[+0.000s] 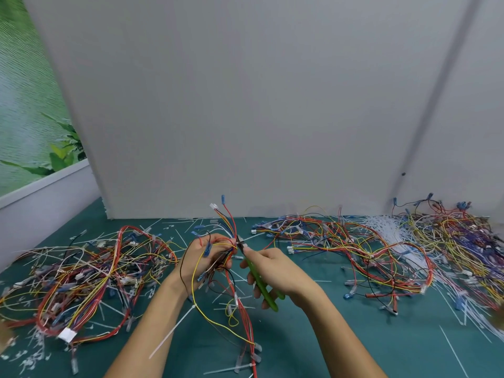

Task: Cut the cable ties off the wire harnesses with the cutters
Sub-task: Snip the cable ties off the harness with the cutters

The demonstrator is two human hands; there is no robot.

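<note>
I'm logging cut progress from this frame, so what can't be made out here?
- Head view: the tip of the cutters at the held harness is tiny and buried among wires; what it bites is unclear.
- Head view: the wire pile on the right is blurred and cut off by the frame's edge.

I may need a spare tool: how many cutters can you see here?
1. The green-handled cutters are gripped in the right hand, tips at the harness that the left hand holds. Others may hide under the wire heaps.
</note>
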